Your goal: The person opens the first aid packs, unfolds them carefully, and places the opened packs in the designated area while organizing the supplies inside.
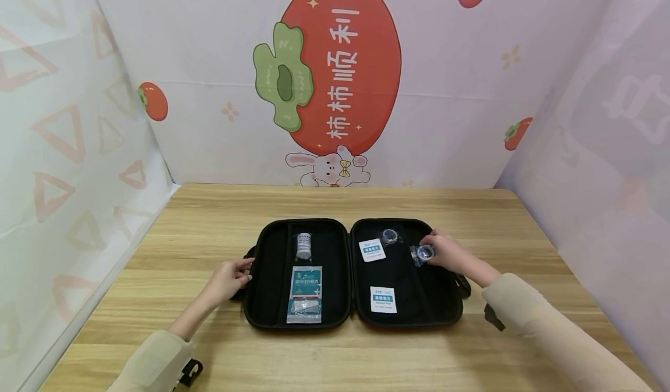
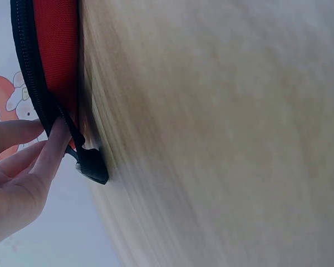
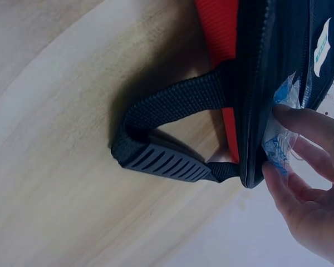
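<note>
A black zip case (image 1: 272, 275) with a red outer shell lies unfolded flat on the table. My left hand (image 1: 228, 278) is at its left edge; in the left wrist view the fingers (image 2: 54, 146) pinch the zippered rim beside a black strap. Over the right half, my right hand (image 1: 449, 251) holds a roll in a clear and blue wrapper (image 1: 425, 253), thumb and fingers around it in the right wrist view. A second wrapped roll (image 1: 389, 237) and two white alcohol pad packets (image 1: 372, 250) (image 1: 384, 300) lie in that half.
In the left half sit a small white wrapped cylinder (image 1: 303, 246) and a green-and-white packet (image 1: 305, 294). A black carry handle (image 3: 167, 161) sticks out from the case's right side. Patterned cloth walls (image 1: 209, 60) border the wooden table (image 1: 314, 357).
</note>
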A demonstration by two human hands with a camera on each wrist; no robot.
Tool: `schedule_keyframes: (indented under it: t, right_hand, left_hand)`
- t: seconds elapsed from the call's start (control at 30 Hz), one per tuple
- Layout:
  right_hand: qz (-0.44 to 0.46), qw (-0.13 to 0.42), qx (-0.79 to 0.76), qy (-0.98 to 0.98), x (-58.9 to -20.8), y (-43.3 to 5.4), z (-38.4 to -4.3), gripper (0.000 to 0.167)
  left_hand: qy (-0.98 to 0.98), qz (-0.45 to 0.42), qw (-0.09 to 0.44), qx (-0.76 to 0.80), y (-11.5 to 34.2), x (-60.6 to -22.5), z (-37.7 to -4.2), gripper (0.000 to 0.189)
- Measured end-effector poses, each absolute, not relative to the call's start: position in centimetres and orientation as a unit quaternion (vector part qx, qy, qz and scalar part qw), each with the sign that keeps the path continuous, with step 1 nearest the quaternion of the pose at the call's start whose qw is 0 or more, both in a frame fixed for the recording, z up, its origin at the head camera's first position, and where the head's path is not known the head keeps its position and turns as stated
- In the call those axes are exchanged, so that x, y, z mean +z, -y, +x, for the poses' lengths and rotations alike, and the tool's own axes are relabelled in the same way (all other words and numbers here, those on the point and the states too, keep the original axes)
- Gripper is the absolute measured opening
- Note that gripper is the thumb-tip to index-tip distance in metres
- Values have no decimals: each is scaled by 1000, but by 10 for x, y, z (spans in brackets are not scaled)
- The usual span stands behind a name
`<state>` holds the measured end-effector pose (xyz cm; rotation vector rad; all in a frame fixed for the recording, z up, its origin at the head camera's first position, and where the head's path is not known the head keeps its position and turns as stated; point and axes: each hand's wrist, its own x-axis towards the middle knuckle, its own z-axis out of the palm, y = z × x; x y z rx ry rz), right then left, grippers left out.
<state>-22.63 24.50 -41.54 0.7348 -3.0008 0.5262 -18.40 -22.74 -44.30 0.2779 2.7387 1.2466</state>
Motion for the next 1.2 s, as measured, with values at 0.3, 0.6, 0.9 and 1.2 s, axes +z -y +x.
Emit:
schedule_keyframes:
  t: [0.3, 0.6, 0.9, 1.2]
  right_hand:
    - [227, -12, 169, 959, -419, -239, -230, 29]
    - [240, -6, 178, 954, -423, -236, -233, 32]
    - [245, -12, 184, 952, -430, -230, -238, 33]
    - [243, -12, 233, 941, -433, -234, -239, 36]
  left_hand:
    - [-903, 96, 58, 414, 227, -443, -184, 39]
    - [-902, 97, 57, 416, 227, -443, -183, 39]
    - [-904, 97, 54, 413, 227, -442, -184, 39]
    - [-904, 100, 53, 412, 227, -441, -184, 39]
